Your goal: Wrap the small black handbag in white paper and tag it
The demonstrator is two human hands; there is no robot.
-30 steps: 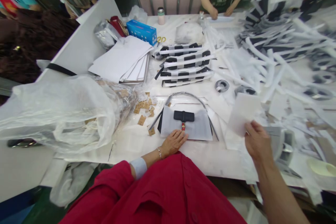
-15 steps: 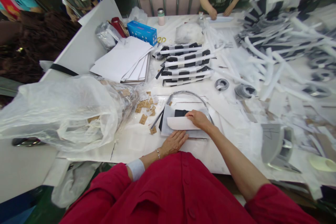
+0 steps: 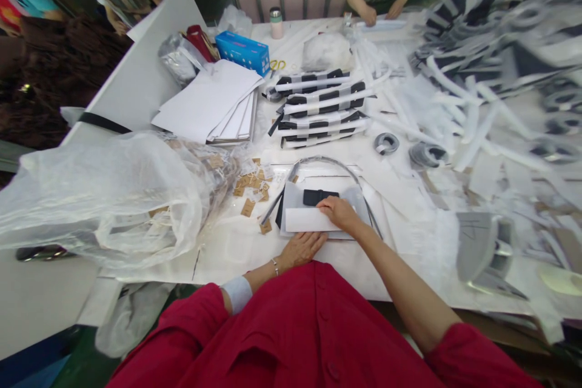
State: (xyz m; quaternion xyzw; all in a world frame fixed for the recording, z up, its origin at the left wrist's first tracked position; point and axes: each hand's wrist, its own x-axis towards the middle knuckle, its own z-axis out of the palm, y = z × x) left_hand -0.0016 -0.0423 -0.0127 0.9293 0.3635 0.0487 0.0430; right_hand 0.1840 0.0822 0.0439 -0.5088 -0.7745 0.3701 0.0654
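In front of me lies a bag (image 3: 279,216) with dark edges, its wrapped handle (image 3: 324,159) arching away from me. A translucent whitish sheet (image 3: 294,191) covers the bag, and a small black folded piece (image 3: 313,196) rests on that. Just nearer to me is a white paper strip (image 3: 302,220). My right hand (image 3: 341,214) has its fingers closed at the strip's upper edge, beside the black piece. My left hand (image 3: 304,247) is flat, fingers stretched out, along the near edge of the sheet and strip.
Brown tags (image 3: 248,207) are scattered left of the bag, by a large clear plastic bag (image 3: 136,194). Beyond lie white sheets (image 3: 213,97), a blue box (image 3: 243,53) and wrapped black straps (image 3: 322,103). Rolled straps (image 3: 386,143) sit to the right. A co-worker's hands (image 3: 369,16) are across the table.
The white paper strip has come down flatter and nearer to me, with my right hand on it. More of the black piece shows now. My left hand has stayed nearly still.
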